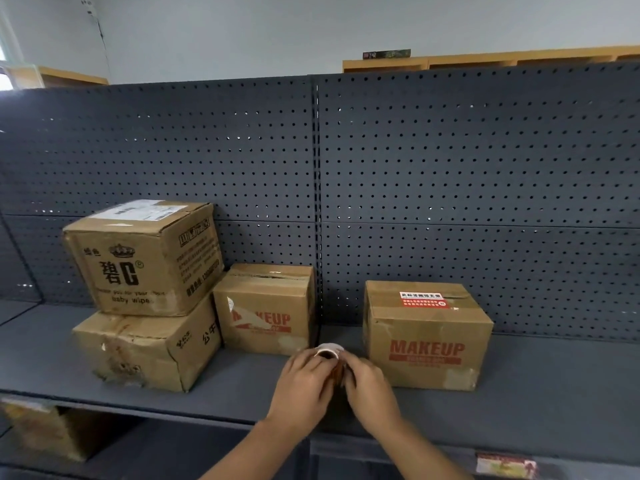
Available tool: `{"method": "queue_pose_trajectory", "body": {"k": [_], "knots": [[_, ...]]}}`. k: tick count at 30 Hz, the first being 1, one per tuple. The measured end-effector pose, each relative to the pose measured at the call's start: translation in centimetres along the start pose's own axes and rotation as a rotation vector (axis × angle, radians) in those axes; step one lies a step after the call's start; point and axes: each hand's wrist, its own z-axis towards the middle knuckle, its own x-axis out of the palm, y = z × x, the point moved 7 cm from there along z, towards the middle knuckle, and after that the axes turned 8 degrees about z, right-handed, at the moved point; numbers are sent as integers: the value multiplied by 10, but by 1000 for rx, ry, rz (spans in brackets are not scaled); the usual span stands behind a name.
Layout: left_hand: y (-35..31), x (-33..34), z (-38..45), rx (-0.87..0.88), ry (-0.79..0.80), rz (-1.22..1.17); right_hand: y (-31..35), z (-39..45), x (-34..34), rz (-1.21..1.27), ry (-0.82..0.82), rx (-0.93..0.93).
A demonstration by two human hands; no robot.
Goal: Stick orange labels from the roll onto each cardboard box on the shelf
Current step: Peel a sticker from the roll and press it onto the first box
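Observation:
Several cardboard boxes stand on the dark grey shelf (242, 386). A baby wipes box (138, 261) is stacked on a crumpled box (138, 351) at the left. A small MAKEUP box (266, 310) sits beside them, and a second MAKEUP box (426, 337) with a red and white sticker stands alone to the right. Between the two MAKEUP boxes, my left hand (304, 386) and my right hand (370, 389) both hold the label roll (330, 353). Only its white core and a strip of orange-brown show between my fingers.
A dark pegboard back panel (450, 168) rises behind the shelf. A lower shelf holds a box (41, 431) at the left and a coloured packet (505, 465) at the right. Wooden shelving (485, 58) shows beyond the panel.

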Motion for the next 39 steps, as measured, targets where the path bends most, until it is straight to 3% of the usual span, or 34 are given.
{"method": "queue_pose_trajectory", "body": {"k": [5,9,13,17,20,23,25,28,30,36,39], "knots": [[4,7,5,4,124,-34,-5,-4,-5,13,-14,71],[6,7,10,38,105,64,-12,-8,-10,42,-22,90],[16,8,20,-2,54,207,-12,-16,-18,-6,-44,39],[19,6,24,-123,228,211,-12,-29,-30,-87,-60,35],[11,2,20,-130,192,170,-12,-36,-34,-59,-63,22],[-3,0,7,-127,31,22,-15,-38,-35,-28,-71,22],[-19,-7,-5,-226,-26,-248,-15,-38,-33,-11,-58,-1],[-45,0,-19,-407,112,-725,-11,-39,-24,58,-18,-26],[-50,7,-24,-483,140,-879,-10,-40,-19,111,5,-22],[-32,17,-23,-563,195,-918,-12,-39,-14,231,54,-82],[-18,19,-27,-635,123,-986,-7,-39,-12,255,48,-141]]}}
